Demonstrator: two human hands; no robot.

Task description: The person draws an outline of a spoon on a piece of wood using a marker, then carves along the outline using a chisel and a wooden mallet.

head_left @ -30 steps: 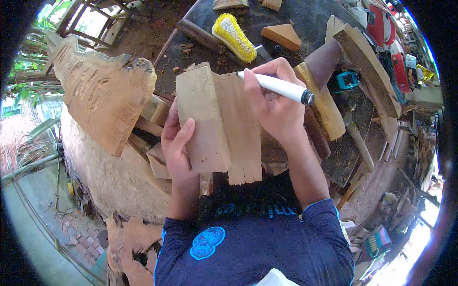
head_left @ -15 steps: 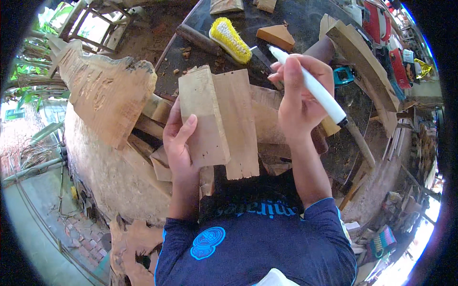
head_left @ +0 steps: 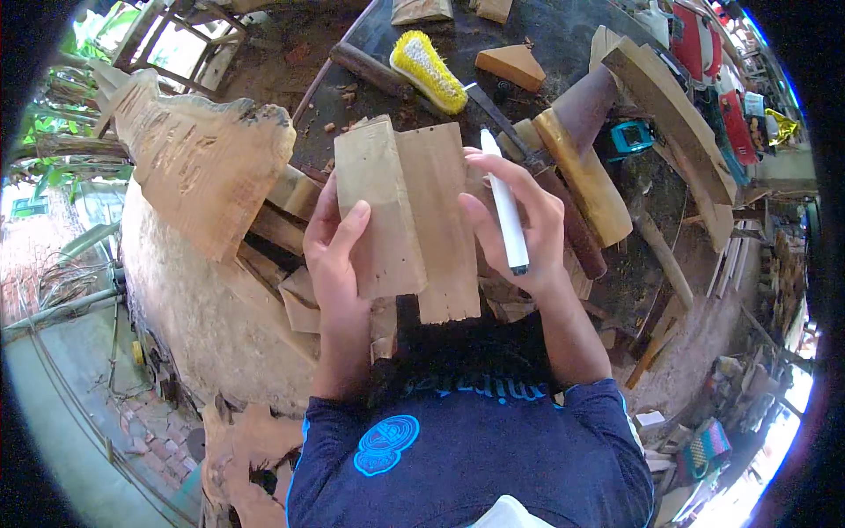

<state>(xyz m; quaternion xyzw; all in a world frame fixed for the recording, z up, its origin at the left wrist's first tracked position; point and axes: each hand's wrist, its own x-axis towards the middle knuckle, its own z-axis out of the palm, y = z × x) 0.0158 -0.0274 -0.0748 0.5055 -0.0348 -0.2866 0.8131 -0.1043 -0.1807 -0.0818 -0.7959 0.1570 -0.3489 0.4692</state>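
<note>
Fingers of the left hand (head_left: 339,253) grip a front board (head_left: 380,242), overlapping a rear board (head_left: 442,224), above the near edge of the bench (head_left: 563,35); the right hand (head_left: 539,220) holds a white marker (head_left: 504,207). Overlapping is done; pen lines cannot be made out.

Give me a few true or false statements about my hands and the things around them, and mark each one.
1. The left hand holds a wooden piece, its thumb across the front. True.
2. The right hand holds a hammer. False: it holds a white marker.
3. The yellow-and-white brush lies beyond the wooden piece, as seen from the person. True.
4. The orange-brown wedge lies left of the brush. False: it lies right of it.
</note>
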